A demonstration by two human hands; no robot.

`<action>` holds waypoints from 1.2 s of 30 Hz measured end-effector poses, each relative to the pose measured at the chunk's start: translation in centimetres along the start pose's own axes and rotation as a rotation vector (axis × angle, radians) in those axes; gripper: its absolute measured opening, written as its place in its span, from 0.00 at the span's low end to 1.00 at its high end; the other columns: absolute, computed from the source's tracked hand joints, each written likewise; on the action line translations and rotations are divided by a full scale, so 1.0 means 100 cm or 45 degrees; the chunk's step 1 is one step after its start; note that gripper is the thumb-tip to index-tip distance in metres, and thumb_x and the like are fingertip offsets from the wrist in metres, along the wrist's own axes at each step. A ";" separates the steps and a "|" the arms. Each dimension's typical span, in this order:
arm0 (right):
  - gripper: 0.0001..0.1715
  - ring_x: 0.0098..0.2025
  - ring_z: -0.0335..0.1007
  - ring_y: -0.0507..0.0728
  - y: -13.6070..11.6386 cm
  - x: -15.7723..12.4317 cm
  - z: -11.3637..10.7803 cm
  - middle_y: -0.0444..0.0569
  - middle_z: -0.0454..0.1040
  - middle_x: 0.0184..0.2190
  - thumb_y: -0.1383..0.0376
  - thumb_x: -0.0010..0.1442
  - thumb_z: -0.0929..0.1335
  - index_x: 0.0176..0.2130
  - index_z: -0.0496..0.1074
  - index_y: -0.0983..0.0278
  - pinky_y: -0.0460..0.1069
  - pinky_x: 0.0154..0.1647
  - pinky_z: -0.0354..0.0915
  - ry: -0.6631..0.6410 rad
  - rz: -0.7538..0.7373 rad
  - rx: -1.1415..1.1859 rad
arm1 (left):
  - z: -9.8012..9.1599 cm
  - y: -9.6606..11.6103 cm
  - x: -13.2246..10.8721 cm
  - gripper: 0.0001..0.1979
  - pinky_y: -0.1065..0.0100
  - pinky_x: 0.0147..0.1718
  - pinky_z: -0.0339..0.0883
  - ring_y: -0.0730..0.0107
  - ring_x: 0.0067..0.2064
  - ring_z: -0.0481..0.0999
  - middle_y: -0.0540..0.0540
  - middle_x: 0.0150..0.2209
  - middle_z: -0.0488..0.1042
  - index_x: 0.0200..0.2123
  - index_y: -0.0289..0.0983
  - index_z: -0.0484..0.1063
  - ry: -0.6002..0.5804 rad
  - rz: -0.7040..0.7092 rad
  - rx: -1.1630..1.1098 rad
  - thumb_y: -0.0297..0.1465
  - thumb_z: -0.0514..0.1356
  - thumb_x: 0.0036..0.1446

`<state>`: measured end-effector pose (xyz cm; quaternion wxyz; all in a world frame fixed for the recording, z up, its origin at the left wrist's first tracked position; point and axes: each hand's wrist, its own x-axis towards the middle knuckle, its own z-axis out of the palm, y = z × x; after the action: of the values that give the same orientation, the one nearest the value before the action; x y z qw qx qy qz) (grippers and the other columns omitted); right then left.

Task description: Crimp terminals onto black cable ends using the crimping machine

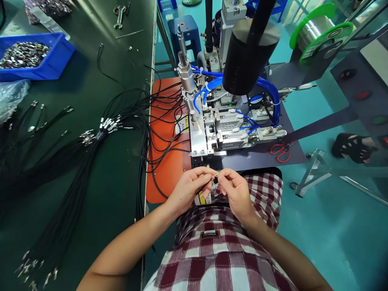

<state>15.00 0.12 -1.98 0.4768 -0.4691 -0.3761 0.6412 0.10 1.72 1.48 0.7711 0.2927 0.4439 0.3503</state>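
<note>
My left hand (191, 188) is closed in a pinch on a thin black cable near its stripped end (215, 176), where small coloured wires show. Thumb and fingertips of my right hand (237, 193) pinch the fine wires at that same end. Both hands meet over my lap, just in front of a bench machine (198, 141) with metal slides and blue air hoses. The cable's run behind my left fingers is mostly hidden.
Black cables (157, 121) loop over an orange mat (165, 184) left of the machine. Bundled cables (72, 190) with metal ends cover the dark table. A blue bin (57, 66) holds small metal parts. Red-handled scissors (280, 153) lie right; a wire spool (318, 34) stands behind.
</note>
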 end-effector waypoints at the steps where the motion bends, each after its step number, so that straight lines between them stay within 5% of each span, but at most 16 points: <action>1: 0.07 0.22 0.54 0.48 0.000 -0.001 0.000 0.41 0.63 0.24 0.63 0.61 0.68 0.31 0.70 0.63 0.45 0.23 0.53 0.024 -0.097 -0.108 | 0.000 0.001 0.000 0.13 0.75 0.20 0.53 0.81 0.19 0.62 0.52 0.22 0.66 0.38 0.31 0.72 -0.012 -0.033 -0.019 0.36 0.60 0.57; 6: 0.06 0.31 0.65 0.53 -0.006 -0.006 -0.005 0.45 0.69 0.29 0.72 0.60 0.67 0.33 0.71 0.62 0.48 0.31 0.62 0.055 -0.671 -0.611 | -0.005 0.004 0.001 0.12 0.75 0.20 0.56 0.80 0.19 0.63 0.51 0.21 0.66 0.31 0.31 0.73 -0.118 -0.139 -0.027 0.37 0.62 0.55; 12: 0.09 0.31 0.69 0.54 -0.006 -0.008 -0.020 0.46 0.74 0.29 0.73 0.57 0.69 0.37 0.70 0.60 0.51 0.33 0.64 0.051 -1.042 -1.071 | -0.006 0.000 -0.001 0.11 0.75 0.21 0.58 0.80 0.20 0.65 0.51 0.20 0.68 0.33 0.31 0.75 -0.123 -0.112 0.007 0.35 0.64 0.53; 19: 0.09 0.30 0.72 0.53 -0.006 -0.007 -0.025 0.45 0.76 0.30 0.72 0.57 0.69 0.39 0.72 0.60 0.50 0.33 0.62 0.080 -1.138 -1.228 | -0.002 -0.001 -0.001 0.11 0.75 0.23 0.61 0.77 0.21 0.69 0.50 0.21 0.71 0.34 0.32 0.75 -0.090 -0.131 -0.038 0.35 0.66 0.52; 29: 0.18 0.27 0.70 0.50 -0.003 0.002 -0.044 0.43 0.77 0.30 0.71 0.58 0.70 0.47 0.72 0.57 0.49 0.30 0.60 -0.168 -1.362 -1.340 | -0.009 0.000 0.003 0.13 0.75 0.22 0.60 0.76 0.22 0.71 0.49 0.21 0.70 0.36 0.30 0.75 -0.252 -0.322 -0.102 0.35 0.65 0.53; 36: 0.11 0.28 0.70 0.52 -0.007 0.001 -0.025 0.44 0.76 0.28 0.72 0.57 0.69 0.40 0.73 0.58 0.50 0.30 0.62 -0.035 -1.147 -1.127 | -0.008 -0.003 0.004 0.11 0.75 0.25 0.62 0.76 0.23 0.71 0.46 0.22 0.74 0.37 0.31 0.73 -0.200 -0.220 -0.213 0.33 0.64 0.54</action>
<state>17.59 0.53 -2.06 0.4557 -0.4095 -0.7725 0.1671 -0.45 1.96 0.73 0.8525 0.2146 0.3749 0.2944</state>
